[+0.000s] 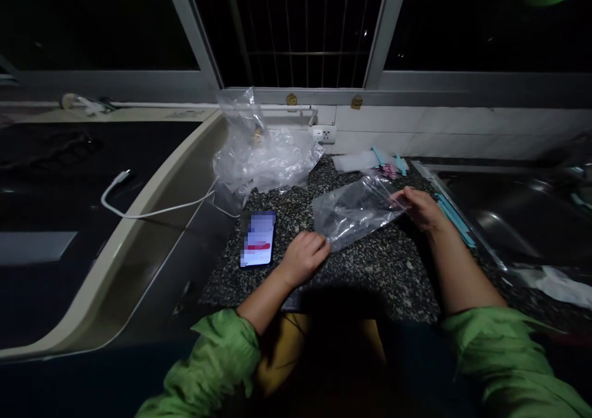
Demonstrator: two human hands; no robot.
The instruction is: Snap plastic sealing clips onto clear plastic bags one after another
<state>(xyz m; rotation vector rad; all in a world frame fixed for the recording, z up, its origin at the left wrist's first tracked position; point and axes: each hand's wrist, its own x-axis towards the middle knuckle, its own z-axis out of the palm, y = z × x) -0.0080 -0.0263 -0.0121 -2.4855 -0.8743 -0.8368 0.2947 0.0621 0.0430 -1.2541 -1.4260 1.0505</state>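
Note:
A clear plastic bag (354,211) lies slanted over the speckled countertop (370,282), held at both ends. My left hand (306,256) is closed on its lower left corner, knuckles up. At the bag's right end, my right hand (419,208) grips the edge between thumb and fingers. Left of my left hand lies a phone (259,239) with its screen lit. Beyond the bag are a translucent packet (354,161), small pink pieces (387,170) and light-blue strips (401,165). More blue strips (456,221) lie beside my right forearm, partly hidden by it.
A heap of crumpled clear bags (272,159) sits at the back left against the wall. A white cable (161,210) crosses the pale-edged appliance (152,177) on the left. A metal sink (518,214) is at right; a wall socket (326,134) is behind.

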